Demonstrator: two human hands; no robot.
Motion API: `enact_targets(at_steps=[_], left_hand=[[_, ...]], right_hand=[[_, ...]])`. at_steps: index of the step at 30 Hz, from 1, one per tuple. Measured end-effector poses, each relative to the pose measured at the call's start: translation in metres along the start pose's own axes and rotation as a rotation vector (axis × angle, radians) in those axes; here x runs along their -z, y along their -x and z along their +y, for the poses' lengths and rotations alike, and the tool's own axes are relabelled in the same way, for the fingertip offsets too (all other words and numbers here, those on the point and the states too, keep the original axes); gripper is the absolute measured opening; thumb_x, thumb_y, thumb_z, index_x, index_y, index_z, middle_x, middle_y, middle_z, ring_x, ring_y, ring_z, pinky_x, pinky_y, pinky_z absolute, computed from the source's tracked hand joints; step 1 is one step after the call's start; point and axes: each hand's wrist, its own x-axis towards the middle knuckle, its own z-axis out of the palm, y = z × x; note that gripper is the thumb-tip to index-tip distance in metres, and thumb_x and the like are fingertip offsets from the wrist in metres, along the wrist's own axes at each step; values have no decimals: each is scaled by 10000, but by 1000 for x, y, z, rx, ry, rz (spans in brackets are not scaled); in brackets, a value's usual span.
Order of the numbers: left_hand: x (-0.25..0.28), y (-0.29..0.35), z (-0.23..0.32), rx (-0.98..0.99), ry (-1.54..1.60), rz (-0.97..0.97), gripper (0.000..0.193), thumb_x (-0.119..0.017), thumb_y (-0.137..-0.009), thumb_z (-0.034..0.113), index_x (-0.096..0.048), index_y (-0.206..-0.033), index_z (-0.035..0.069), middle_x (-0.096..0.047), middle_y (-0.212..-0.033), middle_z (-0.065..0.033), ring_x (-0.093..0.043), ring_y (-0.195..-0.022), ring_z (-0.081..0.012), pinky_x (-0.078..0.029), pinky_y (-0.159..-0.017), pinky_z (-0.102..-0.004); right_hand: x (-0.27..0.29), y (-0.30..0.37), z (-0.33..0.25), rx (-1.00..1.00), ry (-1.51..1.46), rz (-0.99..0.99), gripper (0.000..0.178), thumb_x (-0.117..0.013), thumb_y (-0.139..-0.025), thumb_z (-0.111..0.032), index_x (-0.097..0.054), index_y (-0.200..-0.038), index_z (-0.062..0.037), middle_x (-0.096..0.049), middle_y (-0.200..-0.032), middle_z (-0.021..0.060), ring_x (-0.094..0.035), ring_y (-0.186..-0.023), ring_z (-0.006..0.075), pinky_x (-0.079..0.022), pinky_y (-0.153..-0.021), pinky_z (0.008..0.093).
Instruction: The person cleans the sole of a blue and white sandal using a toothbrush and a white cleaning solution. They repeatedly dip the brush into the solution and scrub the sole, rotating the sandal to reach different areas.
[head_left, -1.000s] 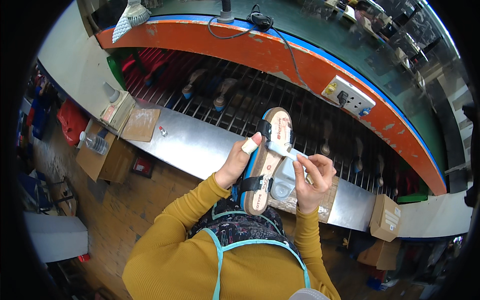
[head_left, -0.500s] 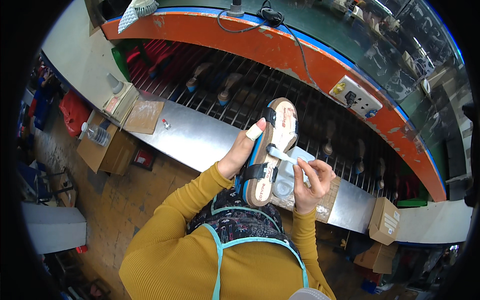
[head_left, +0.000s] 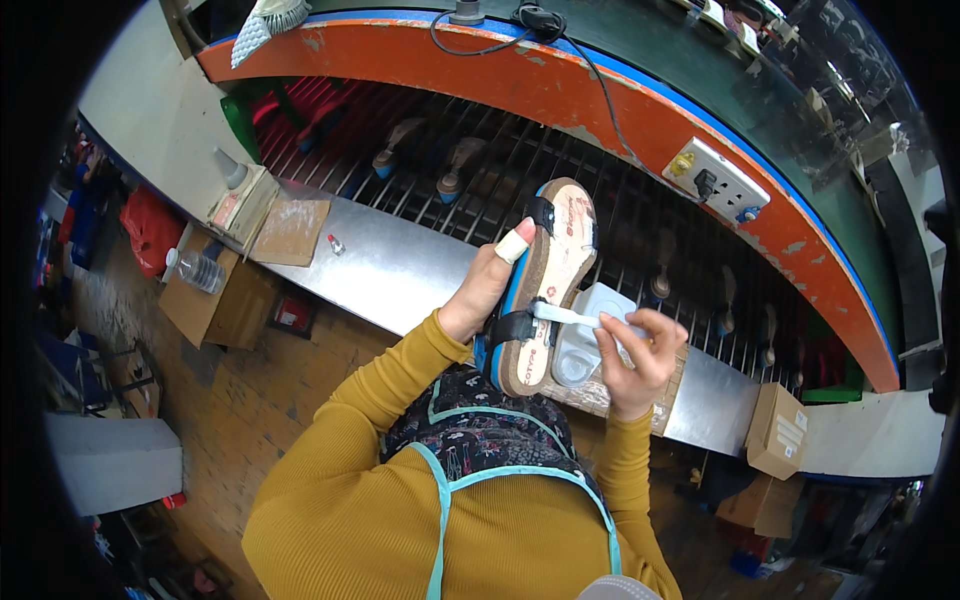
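My left hand (head_left: pixel 485 285), tape round its thumb, grips the side of a sandal sole (head_left: pixel 562 255) that stands tilted with its long face toward me. The sole has a pale printed face, a brown cork-like rim, a blue edge and black strap ends folded over it. Between the thumb and fingers of my right hand (head_left: pixel 640 365) is a small white brush (head_left: pixel 568 316). Its tip meets the sole just above the lower black strap (head_left: pixel 516 326); the bristles hardly show. Behind the brush stands a white plastic container (head_left: pixel 574 364), partly hidden by the sole and right hand.
Beyond the metal ledge (head_left: pixel 400 272) runs a rack of rods (head_left: pixel 420 205) carrying several shoe pieces. An orange beam (head_left: pixel 460 75) with a socket strip (head_left: pixel 716 180) arches over it. A cardboard piece (head_left: pixel 288 232) and a small tube (head_left: pixel 336 244) lie left; a carton (head_left: pixel 776 430) stands right.
The brush has moved down the sole toward the lower strap, and its dark bristles are now less visible. My right hand has shifted slightly right; the sole has turned a little.
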Motion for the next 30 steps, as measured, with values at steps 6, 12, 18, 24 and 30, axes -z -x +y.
enact_targets(at_steps=[6,12,18,24,30], left_hand=[[-8,3,-1,21,139,-41,748,-421,-956,637,-468,-1377,20,-610,-1224,-114,-623,-1054,-152,-528,-891,-286],[-1,10,6,-80,157,95,707,-427,-973,601,-498,-1342,3,-631,-1185,-129,-654,-979,-141,-550,-808,-264],[11,11,0,-178,83,218,700,-436,-979,586,-595,-1211,-54,-688,-1030,-121,-672,-871,-138,-542,-765,-252],[13,17,-1,-262,59,252,699,-449,-978,577,-594,-1199,-70,-689,-1040,-131,-675,-880,-139,-543,-777,-254],[18,20,0,-303,30,257,672,-460,-986,551,-603,-1183,-75,-692,-1048,-132,-677,-894,-140,-543,-788,-256]], right_hand=[[-8,-21,7,-201,62,82,189,-816,-743,-141,-774,-925,-113,-602,-892,9,-499,-698,130,-310,-760,309],[-5,9,-15,-415,-304,-144,161,-794,-777,-128,-773,-931,-84,-594,-887,8,-506,-639,88,-337,-739,278],[-7,35,-45,-579,-453,-107,165,-783,-773,-58,-764,-936,-47,-583,-904,38,-543,-666,74,-385,-729,238],[-19,35,-51,-410,-167,-39,187,-803,-754,-131,-774,-938,-111,-594,-898,17,-506,-751,137,-304,-802,308],[-25,20,-49,-271,-54,14,203,-808,-740,-125,-773,-940,-127,-596,-893,18,-511,-761,148,-300,-782,314]])
